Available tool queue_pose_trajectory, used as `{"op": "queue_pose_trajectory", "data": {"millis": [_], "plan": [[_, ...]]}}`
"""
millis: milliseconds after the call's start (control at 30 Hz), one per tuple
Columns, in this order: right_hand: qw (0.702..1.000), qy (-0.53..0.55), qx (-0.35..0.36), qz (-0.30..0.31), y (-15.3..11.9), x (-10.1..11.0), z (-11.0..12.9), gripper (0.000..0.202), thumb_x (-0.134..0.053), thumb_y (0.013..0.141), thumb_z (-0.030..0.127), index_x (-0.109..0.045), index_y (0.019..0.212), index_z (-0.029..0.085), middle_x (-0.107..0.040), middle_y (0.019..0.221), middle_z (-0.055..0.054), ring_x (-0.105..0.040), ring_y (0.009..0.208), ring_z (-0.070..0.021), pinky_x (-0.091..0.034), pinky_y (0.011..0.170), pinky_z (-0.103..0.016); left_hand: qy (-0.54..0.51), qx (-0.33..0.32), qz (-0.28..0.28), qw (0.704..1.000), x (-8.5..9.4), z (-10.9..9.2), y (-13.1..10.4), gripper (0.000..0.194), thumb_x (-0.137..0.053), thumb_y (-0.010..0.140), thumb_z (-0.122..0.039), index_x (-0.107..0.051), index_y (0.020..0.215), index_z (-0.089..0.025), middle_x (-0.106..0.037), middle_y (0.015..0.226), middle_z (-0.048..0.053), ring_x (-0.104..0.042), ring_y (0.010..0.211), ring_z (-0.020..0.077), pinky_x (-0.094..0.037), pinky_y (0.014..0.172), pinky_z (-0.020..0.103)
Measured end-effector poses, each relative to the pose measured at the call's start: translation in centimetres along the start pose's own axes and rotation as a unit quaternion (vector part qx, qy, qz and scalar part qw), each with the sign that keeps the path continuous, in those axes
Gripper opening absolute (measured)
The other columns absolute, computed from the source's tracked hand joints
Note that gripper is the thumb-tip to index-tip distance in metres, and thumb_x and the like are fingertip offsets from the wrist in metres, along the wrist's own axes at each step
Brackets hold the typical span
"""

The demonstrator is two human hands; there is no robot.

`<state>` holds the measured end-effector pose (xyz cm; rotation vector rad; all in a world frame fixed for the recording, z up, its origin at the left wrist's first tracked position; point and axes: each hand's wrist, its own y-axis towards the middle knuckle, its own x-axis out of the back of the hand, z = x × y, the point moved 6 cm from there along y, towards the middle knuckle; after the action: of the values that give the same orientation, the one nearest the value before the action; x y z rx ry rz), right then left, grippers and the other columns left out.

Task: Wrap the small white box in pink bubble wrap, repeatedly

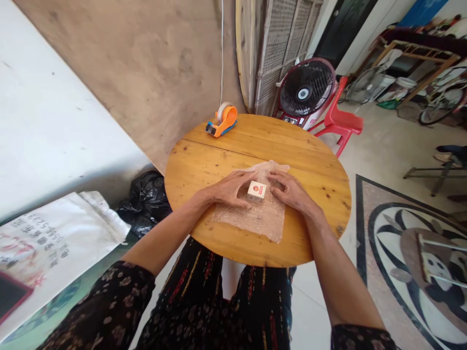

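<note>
- Your left hand (pixel 230 189): thumb and fingers wide, curved beside the small box (pixel 256 189); contact unclear.
- Your right hand (pixel 292 191): fingers loosely bent, nothing visibly gripped, perhaps steadying the bubble wrap (pixel 255 221).
- Small box: between both hands, on the bubble wrap, likely placed so wrap extends around it.
- Round wooden table (pixel 314 150): supports the spread wrap.
- Tape dispenser (pixel 224 120): far edge, apparently parked outside your hands' space.
</note>
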<state>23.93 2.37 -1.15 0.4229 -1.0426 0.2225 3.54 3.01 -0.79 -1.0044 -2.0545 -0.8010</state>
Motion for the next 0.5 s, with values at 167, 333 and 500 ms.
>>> {"op": "queue_pose_trajectory", "data": {"millis": [167, 333, 500], "plan": [[1.000, 0.005, -0.002, -0.010, 0.1, 0.4, 0.7, 0.051, -0.059, 0.078, 0.021, -0.065, 0.128, 0.023, -0.058, 0.142, -0.011, -0.051, 0.134, -0.0328, -0.038, 0.113, -0.057, 0.010, 0.007, 0.019, 1.000, -0.5, 0.1, 0.2, 0.116, -0.074, 0.070, -0.065, -0.017, 0.157, -0.015, -0.029, 0.160, 0.020, -0.022, 0.150, 0.0358, -0.018, 0.122, 0.052], [0.997, 0.072, 0.014, -0.007, -0.1, 1.5, 1.6, 0.051, -0.061, 0.080, 0.028, -0.063, 0.131, 0.022, -0.056, 0.144, -0.011, -0.047, 0.137, -0.0324, -0.034, 0.116, -0.054, 0.019, 0.024, 0.029, 0.999, -0.6, 0.2, 0.5, 0.119, -0.075, 0.067, -0.068, -0.017, 0.158, -0.018, -0.033, 0.159, 0.017, -0.019, 0.151, 0.0363, -0.013, 0.122, 0.054], [0.982, 0.188, 0.033, 0.007, -0.1, 2.3, 3.9, 0.035, -0.066, 0.084, 0.045, -0.067, 0.114, 0.026, -0.066, 0.129, -0.007, -0.059, 0.122, -0.0281, -0.043, 0.108, -0.047, 0.033, 0.025, 0.040, 0.998, -0.7, 0.3, 0.7, 0.125, -0.074, 0.064, -0.071, -0.014, 0.158, -0.016, -0.023, 0.162, 0.019, -0.017, 0.151, 0.0370, -0.012, 0.122, 0.054]]}}
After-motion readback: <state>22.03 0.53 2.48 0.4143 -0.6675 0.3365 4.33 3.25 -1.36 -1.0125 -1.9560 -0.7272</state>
